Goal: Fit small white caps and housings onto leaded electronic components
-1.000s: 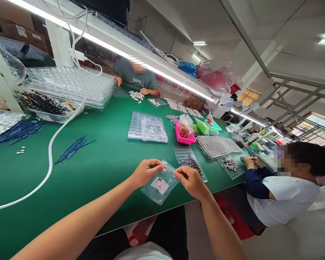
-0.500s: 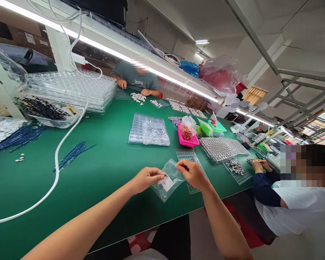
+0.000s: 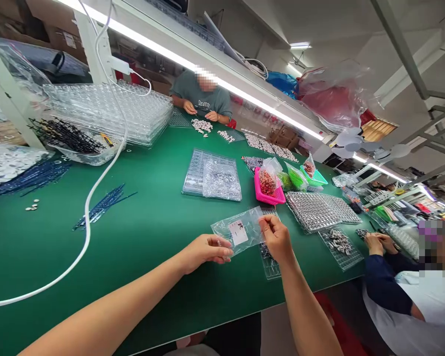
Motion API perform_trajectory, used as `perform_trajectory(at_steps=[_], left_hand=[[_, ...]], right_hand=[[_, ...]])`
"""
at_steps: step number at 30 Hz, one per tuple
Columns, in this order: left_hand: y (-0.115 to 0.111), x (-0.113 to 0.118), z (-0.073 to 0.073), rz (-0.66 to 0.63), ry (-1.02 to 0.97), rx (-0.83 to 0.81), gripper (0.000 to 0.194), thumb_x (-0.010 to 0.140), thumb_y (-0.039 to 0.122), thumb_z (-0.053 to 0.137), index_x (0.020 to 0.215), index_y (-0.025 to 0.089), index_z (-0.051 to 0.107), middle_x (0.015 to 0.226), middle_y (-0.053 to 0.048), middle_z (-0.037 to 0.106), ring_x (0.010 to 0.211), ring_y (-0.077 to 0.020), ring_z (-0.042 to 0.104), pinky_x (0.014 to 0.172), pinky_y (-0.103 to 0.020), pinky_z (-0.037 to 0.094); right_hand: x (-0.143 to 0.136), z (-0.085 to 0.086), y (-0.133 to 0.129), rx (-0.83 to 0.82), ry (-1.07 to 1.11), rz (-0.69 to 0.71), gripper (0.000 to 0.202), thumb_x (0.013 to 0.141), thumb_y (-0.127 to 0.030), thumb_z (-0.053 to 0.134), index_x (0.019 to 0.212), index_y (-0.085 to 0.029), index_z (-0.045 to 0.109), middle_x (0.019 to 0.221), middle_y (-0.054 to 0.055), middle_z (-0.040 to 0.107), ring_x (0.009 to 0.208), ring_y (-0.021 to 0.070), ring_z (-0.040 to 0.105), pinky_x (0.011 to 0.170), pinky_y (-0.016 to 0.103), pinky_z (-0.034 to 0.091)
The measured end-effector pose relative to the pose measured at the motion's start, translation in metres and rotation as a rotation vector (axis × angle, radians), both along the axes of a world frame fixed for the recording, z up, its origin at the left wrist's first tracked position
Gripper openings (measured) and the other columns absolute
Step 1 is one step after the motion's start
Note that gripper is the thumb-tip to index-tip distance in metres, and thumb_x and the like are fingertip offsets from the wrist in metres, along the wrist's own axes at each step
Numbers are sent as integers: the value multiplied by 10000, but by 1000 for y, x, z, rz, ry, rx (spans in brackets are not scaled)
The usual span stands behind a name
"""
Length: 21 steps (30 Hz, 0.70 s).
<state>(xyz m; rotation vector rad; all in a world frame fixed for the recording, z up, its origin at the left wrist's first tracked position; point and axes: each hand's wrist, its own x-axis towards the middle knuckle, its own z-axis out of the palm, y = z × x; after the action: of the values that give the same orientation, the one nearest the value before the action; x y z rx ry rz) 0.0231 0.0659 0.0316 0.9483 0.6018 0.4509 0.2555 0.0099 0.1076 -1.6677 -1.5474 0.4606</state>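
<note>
A clear plastic bag (image 3: 252, 228) with a white label (image 3: 238, 232) is stretched between my two hands above the green table. My left hand (image 3: 206, 251) has its thumb and fingers closed on the bag's lower left corner; the small contents there are mostly hidden. At the other end, my right hand (image 3: 276, 238) pinches the bag's right edge. Partly behind and below my right hand lies a clear gridded tray (image 3: 270, 267) with small dark pieces.
Blue strips (image 3: 106, 205) and a white cable (image 3: 88, 217) lie to the left. Flat clear trays (image 3: 211, 174) sit ahead, beside a pink basket (image 3: 270, 199) and silvery trays (image 3: 321, 210). One co-worker (image 3: 202, 101) sits across; another (image 3: 389, 282) is at the right.
The bag has turned from hanging down to lying more sideways, its label now facing me. My left hand has shifted to its lower left corner. The whole view has swung slightly.
</note>
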Motion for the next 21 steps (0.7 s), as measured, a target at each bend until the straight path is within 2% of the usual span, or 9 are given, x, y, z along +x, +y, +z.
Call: perform_trajectory(at_steps=[4,8,11,15,18,21], left_hand=[[-2,1,-4,27,9,-14,339,628,354,890,835,137,732,736,-59,762,744,-218,731,728,-330,567],[3,0,-9,60,6,-25,323,627,346,885,806,147,704,718,-42,753,703,-203,721,675,-311,550],[7,1,-13,63,-5,-33,348,631,369,881,822,152,688,762,-57,768,727,-212,727,690,-320,549],[10,2,-17,37,-16,-33,378,638,376,885,869,147,692,829,-84,780,804,-227,734,764,-335,559],[11,0,-19,19,-27,-41,394,640,379,887,895,149,694,867,-89,778,835,-234,737,810,-348,562],[11,-1,-18,11,-33,-51,407,629,383,894,897,150,695,883,-91,773,834,-234,737,827,-355,564]], right_hand=[[2,-6,5,-24,-9,18,329,951,-514,509,937,-206,627,634,-32,536,499,110,449,494,233,388],[20,-2,23,2,-103,-36,387,935,-557,503,893,-196,638,616,-27,551,516,122,483,517,239,407],[46,7,51,64,-206,-153,410,934,-555,487,888,-180,645,642,-6,586,576,148,537,576,259,434],[77,17,101,113,-342,-322,400,964,-491,456,917,-152,662,779,59,674,719,193,612,711,320,486],[87,15,136,68,-425,-382,314,983,-416,514,995,-137,660,910,61,688,827,185,650,799,362,533],[86,11,163,-8,-502,-402,290,965,-374,597,1156,-157,620,1136,69,660,971,192,662,856,404,567]])
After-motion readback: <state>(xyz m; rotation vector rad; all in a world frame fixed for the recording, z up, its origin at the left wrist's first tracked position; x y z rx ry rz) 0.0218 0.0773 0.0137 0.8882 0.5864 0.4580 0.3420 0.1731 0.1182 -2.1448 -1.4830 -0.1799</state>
